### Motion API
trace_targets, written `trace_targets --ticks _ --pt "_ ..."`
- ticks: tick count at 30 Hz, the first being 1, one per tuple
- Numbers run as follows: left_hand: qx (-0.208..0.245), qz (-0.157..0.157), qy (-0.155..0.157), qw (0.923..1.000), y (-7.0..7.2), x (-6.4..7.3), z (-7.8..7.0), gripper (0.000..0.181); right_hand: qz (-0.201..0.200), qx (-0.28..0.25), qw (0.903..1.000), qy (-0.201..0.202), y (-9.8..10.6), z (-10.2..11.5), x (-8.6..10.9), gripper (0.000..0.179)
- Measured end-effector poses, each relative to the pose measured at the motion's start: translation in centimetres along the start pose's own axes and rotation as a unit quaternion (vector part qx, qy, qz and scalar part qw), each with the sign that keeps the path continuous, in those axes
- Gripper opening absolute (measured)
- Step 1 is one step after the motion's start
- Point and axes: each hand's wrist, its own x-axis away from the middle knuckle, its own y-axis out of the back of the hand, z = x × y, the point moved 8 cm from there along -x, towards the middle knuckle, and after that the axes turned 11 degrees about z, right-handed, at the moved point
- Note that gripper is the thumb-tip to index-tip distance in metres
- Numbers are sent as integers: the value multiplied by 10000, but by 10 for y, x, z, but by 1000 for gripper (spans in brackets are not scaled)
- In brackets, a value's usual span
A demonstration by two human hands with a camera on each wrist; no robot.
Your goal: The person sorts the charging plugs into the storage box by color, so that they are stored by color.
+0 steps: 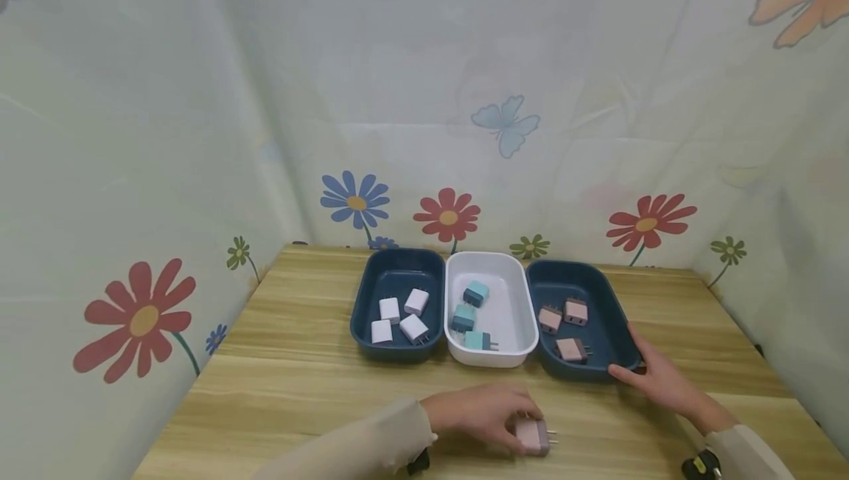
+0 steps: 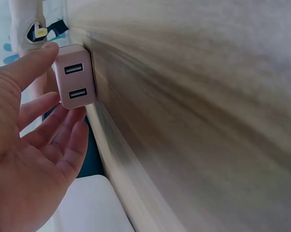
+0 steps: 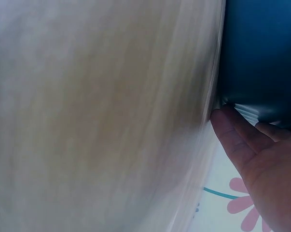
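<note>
A pink dual-port USB charger [image 1: 533,436] lies low over the wooden table at the front, its prongs pointing right. My left hand [image 1: 483,414] pinches it between thumb and fingers; in the left wrist view the charger's [image 2: 76,77] two ports face the camera. At the right, my right hand [image 1: 663,377] rests on the front right corner of a dark blue tray [image 1: 623,332], thumb and fingers spread around it. Inside this tray are three pink chargers [image 1: 575,312]. In the right wrist view the right hand's fingers [image 3: 232,137] touch the tray's outer side [image 3: 261,63].
Left of that tray stands a white tray [image 1: 511,318] with three teal chargers [image 1: 476,293]. Beside it, another dark blue tray [image 1: 398,259] holds several white chargers [image 1: 416,301]. The trays sit side by side on the wooden table [image 1: 292,332], in front of a flowered curtain [image 1: 398,96].
</note>
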Motion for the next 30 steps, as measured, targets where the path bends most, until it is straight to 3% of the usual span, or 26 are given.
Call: trace_targets --ticks 7,30 --pt "45 -1 195 9998 -1 -3 0 53 0 34 10000 -37 -1 -4 -2 103" --pt "-138 -132 429 9989 -1 -5 11 41 -1 -91 9999 68 -2 -4 -1 101"
